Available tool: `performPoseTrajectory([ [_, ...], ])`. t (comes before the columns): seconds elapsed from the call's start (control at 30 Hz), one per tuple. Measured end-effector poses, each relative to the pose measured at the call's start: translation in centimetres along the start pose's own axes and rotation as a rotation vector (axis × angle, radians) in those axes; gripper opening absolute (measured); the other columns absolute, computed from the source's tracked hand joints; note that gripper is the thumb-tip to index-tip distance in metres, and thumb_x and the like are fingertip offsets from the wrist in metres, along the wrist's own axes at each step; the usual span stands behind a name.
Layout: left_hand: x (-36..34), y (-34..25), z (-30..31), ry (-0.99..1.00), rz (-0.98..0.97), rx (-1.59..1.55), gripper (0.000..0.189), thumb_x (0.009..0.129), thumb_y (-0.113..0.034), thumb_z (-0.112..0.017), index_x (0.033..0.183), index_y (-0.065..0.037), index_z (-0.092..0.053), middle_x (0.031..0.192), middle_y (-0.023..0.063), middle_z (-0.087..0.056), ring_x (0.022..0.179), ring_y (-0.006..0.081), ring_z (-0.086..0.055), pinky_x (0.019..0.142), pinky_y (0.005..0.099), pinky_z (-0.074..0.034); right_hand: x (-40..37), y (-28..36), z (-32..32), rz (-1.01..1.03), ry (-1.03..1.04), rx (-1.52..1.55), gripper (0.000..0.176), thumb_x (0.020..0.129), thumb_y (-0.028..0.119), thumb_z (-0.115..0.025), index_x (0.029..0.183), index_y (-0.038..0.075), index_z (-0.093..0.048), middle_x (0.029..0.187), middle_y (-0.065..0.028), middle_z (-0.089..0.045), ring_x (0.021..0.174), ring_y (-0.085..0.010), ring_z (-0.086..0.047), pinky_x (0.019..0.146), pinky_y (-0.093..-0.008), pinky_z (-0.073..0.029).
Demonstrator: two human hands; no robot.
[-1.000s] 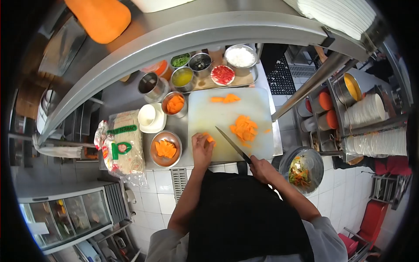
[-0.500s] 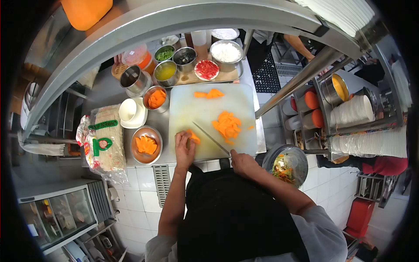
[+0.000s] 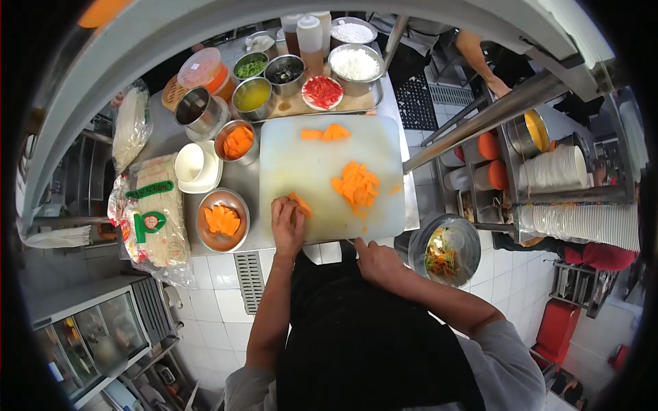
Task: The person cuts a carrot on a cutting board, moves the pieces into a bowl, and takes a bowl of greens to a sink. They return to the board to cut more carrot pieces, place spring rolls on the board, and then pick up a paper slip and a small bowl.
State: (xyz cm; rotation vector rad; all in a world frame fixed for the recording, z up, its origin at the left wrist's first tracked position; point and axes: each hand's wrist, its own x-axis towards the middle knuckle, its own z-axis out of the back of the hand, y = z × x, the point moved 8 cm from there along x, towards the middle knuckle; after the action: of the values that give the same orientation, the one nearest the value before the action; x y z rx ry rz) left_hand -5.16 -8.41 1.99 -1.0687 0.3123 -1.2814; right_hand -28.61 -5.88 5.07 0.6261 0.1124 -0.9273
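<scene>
On the white cutting board (image 3: pixel 301 171), the fingers of my left hand (image 3: pixel 288 226) are curled against a piece of carrot (image 3: pixel 300 203) near the front edge. My right hand (image 3: pixel 378 262) is closed around the knife's handle just off that edge; the blade hardly shows now. A pile of sliced carrot (image 3: pixel 356 185) lies on the board's right half, with a few loose bits beside it. More carrot pieces (image 3: pixel 326 132) rest at the far side. Left of the board stands a metal bowl of carrot slices (image 3: pixel 223 220), and behind it a metal cup of carrot (image 3: pixel 238 142).
White bowls (image 3: pixel 194 166) and a bag of noodles (image 3: pixel 159 212) sit at left. Behind the board, a tray holds metal containers, squeeze bottles (image 3: pixel 310 38) and a dish of chopped red food (image 3: pixel 322 92). A scrap bin (image 3: pixel 445 252) stands at right. Another person's arm (image 3: pixel 480 61) shows beyond.
My right hand has drawn slightly back and down, and the knife blade, earlier lying across the board, has left it. My left hand stays at the carrot piece. The view has shifted slightly.
</scene>
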Motion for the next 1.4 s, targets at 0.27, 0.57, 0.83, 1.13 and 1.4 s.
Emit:
performPoseTrajectory([
  [0.27, 0.1, -0.4, -0.2, 0.032, 0.0, -0.044, 0.013, 0.088, 0.0, -0.066, 0.101, -0.002, -0.063, 0.106, 0.0143, -0.057, 0.102, 0.0325, -0.06, 0.092, 0.0398, -0.05, -0.9, 0.7, -1.0, -0.052, -0.077, -0.033, 0.024, 0.094, 0.011, -0.057, 0.115, 0.001, -0.05, 0.083, -0.0234, -0.064, 0.067, -0.0392, -0.07, 0.056, -0.049, -0.057],
  [0.57, 1.5, -0.8, 1.1, 0.141, -0.153, 0.086, 0.024, 0.083, 0.001, -0.066, 0.107, -0.001, -0.064, 0.11, 0.0159, -0.057, 0.106, 0.0352, -0.058, 0.093, 0.0441, -0.05, -1.8, 0.1, 0.7, -0.17, -0.069, 0.309, 0.028, 0.097, 0.016, -0.056, 0.117, -0.003, -0.048, 0.085, -0.0301, -0.068, 0.084, -0.0517, -0.066, 0.076, -0.0604, -0.052],
  [0.83, 2.0, 0.0, 1.1, 0.364, -0.109, 0.009, 0.034, 0.081, 0.002, -0.065, 0.115, -0.001, -0.067, 0.125, 0.0163, -0.058, 0.115, 0.0345, -0.057, 0.097, 0.0443, -0.05, -2.0, -1.7, -0.3, -0.204, -0.012, 0.308, 0.028, 0.098, 0.017, -0.057, 0.116, -0.004, -0.048, 0.087, -0.031, -0.069, 0.085, -0.052, -0.066, 0.078, -0.0606, -0.052],
  [1.13, 1.6, 0.1, 1.7, 0.372, -0.154, 0.076, 0.036, 0.08, 0.001, -0.066, 0.117, -0.001, -0.066, 0.129, 0.0168, -0.056, 0.12, 0.0374, -0.055, 0.102, 0.0455, -0.049, -1.8, -2.3, -0.8, -0.147, -0.009, 0.284, 0.032, 0.097, 0.018, -0.058, 0.117, -0.004, -0.048, 0.087, -0.0301, -0.069, 0.085, -0.0517, -0.066, 0.078, -0.0602, -0.052],
  [1.4, 0.4, -0.3, 2.6, 0.326, -0.14, 0.063, 0.043, 0.081, 0.004, -0.068, 0.123, 0.0, -0.064, 0.135, 0.0172, -0.051, 0.121, 0.0372, -0.057, 0.102, 0.0435, -0.05, -1.9, -3.3, -0.2, -0.166, 0.036, 0.262, 0.035, 0.097, 0.02, -0.056, 0.121, -0.005, -0.05, 0.089, -0.0303, -0.069, 0.087, -0.0513, -0.067, 0.079, -0.0612, -0.052],
])
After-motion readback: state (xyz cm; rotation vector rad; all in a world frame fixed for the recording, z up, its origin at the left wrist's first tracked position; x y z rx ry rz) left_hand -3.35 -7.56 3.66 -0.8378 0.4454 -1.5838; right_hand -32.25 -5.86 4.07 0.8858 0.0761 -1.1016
